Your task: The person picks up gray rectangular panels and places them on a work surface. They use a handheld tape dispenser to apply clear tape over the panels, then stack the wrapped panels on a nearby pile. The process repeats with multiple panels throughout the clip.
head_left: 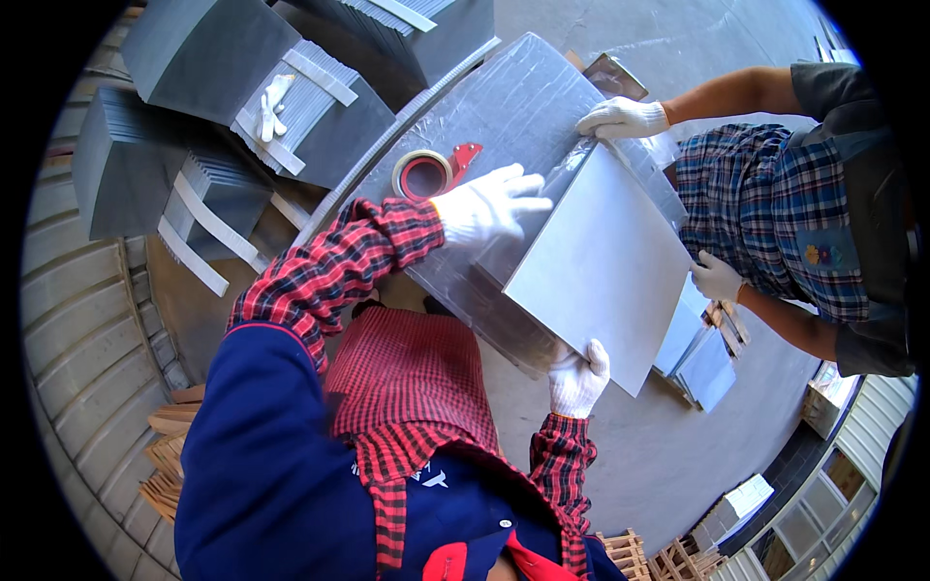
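Observation:
A large, flat light-grey panel [605, 266] lies tilted over a work table [504, 97] covered in clear plastic film, its near corner jutting past the table edge. My right hand [578, 380], in a white glove, grips the panel's near edge, thumb on top and fingers underneath. My left hand [491, 205], gloved too, hovers beside the panel's left edge with fingers spread and nothing held. Just behind it sits a red tape dispenser [463, 163] with a tape roll [421, 175]. Across the table, a co-worker's gloved hand [628, 118] rests at the panel's far corner; their other hand [717, 278] is by its right edge.
Stacks of grey panels [208, 58] with pale edge strips stand at the far left, white gloves [274, 107] lying on one. A co-worker in a checked apron [746, 213] stands on the right. Beyond the panel, more sheets [705, 368] lie low near wooden pallets [728, 327].

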A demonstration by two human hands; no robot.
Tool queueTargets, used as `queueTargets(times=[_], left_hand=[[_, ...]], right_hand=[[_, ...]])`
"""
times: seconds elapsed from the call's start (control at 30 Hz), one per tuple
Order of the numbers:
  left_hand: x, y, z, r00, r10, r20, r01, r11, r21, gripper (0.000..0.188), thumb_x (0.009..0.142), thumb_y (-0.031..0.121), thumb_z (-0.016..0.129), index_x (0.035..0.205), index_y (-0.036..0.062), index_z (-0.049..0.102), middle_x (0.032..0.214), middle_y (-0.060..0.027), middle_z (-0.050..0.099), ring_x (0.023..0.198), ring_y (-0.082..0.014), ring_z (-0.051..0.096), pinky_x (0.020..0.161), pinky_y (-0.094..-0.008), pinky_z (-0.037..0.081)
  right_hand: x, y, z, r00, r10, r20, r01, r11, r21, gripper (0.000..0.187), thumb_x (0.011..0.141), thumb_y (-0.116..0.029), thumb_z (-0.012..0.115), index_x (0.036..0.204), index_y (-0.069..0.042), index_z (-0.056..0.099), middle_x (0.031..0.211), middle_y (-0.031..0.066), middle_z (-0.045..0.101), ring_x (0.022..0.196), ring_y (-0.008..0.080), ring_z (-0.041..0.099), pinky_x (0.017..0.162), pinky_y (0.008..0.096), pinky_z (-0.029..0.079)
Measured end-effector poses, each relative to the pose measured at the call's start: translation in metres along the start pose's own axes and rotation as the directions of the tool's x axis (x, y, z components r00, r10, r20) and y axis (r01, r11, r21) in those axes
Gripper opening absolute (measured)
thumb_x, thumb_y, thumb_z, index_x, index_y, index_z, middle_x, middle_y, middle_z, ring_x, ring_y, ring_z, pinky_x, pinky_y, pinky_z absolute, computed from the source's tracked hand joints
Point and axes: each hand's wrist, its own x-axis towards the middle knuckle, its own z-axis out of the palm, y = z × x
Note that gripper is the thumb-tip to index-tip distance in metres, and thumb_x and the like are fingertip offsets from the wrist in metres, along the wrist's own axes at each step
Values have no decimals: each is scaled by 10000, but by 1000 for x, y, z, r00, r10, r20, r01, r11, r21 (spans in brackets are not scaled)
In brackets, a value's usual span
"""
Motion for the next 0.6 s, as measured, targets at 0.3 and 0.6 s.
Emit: queueTargets(times=[0.3, 0.6], left_hand=[[-18, 23, 33, 998, -46, 53, 52, 992, -118, 370, 666, 67, 703, 1035, 66, 674, 1251, -110, 572, 1152, -271, 487, 943, -393, 406], [-15, 22, 22, 987, -151, 53, 159, 959, -232, 406, 753, 48, 639, 1158, 35, 644, 1278, -151, 558, 1046, -307, 494, 912, -379, 439]], right_hand=[[3, 22, -9, 987, -149, 64, 155, 981, -115, 102, 878, 35, 587, 957, 75, 638, 1147, 206, 664, 1160, 334, 618, 1068, 550, 480], [26, 31, -5, 972, -191, 140, 206, 974, -98, 113, 863, 43, 609, 957, 38, 672, 1064, 143, 689, 1078, 278, 643, 1029, 469, 503]])
